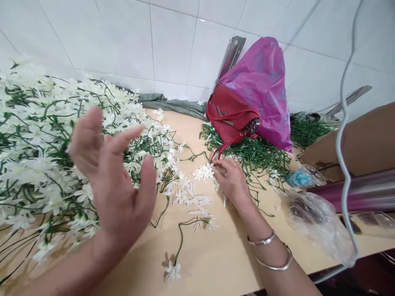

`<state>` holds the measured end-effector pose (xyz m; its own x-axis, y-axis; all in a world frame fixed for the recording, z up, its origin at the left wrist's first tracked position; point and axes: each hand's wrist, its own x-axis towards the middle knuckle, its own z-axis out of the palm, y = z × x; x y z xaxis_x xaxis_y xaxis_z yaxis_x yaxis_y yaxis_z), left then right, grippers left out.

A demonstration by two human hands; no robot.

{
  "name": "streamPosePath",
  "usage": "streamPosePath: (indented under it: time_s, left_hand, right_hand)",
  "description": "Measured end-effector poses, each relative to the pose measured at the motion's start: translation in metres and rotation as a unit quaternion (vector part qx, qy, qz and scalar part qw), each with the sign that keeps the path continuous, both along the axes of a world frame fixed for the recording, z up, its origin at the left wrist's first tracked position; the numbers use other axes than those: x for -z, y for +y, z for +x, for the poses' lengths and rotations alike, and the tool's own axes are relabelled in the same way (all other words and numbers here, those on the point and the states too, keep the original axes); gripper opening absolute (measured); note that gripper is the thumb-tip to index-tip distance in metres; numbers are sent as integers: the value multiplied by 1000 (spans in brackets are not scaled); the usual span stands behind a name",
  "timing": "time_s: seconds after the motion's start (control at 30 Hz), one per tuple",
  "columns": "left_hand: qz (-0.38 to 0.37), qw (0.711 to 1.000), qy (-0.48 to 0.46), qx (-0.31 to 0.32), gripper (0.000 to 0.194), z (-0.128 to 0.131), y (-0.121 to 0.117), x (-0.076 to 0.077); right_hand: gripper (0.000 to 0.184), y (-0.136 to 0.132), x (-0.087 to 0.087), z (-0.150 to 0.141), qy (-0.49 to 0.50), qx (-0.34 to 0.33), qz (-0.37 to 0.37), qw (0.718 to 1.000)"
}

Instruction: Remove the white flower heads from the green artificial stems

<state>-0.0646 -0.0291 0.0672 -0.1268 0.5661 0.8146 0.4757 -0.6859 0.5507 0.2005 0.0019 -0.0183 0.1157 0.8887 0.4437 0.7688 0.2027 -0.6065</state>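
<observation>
My left hand [119, 176] is raised above the table with its fingers spread and nothing in them. Behind and below it lies a big heap of white artificial flowers [40, 164] on green stems. My right hand [230, 179] rests low on the table, fingers drawn together beside a small cluster of white petals [203, 171] and the end of a green stem. What its fingertips pinch, if anything, is hidden. Between the hands are loose white stamens [197, 201]. Nearer to me lies a single flower stem [180, 240] with a white bloom at its end.
Behind my right hand, a red handbag [231, 115] and a purple plastic bag [262, 86] sit on green stems [262, 158]. To the right are a plastic cup [304, 176], a clear plastic bag [317, 222], a brown box [364, 135] and a hanging white cable [341, 139]. A tiled wall [173, 45] stands behind.
</observation>
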Motion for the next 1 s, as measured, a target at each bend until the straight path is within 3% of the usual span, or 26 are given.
streamPosePath:
  time_s: [0.07, 0.2, 0.27, 0.43, 0.6, 0.8, 0.87, 1.0]
  left_hand:
    - [-2, 999, 31, 44, 50, 12, -12, 9]
    - [-113, 965, 118, 207, 44, 36, -30, 34]
    - [-167, 947, 123, 246, 37, 42, -28, 50]
    - [-202, 950, 112, 210, 27, 39, -9, 80]
    - [-207, 953, 93, 200, 27, 37, -1, 81]
    - [-208, 954, 50, 209, 25, 38, -1, 76]
    - [-213, 951, 41, 220, 28, 37, -1, 76]
    - [-256, 933, 29, 251, 30, 38, -1, 78]
  right_hand:
    - [9, 1, 0, 2, -1, -6, 3, 1000]
    - [10, -1, -3, 6, 4, -6, 10, 1000]
    - [10, -3, -5, 6, 9, 4, 19, 1000]
    - [14, -9, -8, 0, 0, -26, 23, 999]
    - [14, -11, -7, -6, -19, -69, -26, 997]
    - [9, -19, -24, -10, 122, -17, 24, 992]
    - [12, -25, -28, -20, 213, -40, -10, 976]
    - [16, -35, -30, -38, 344, -159, -135, 916]
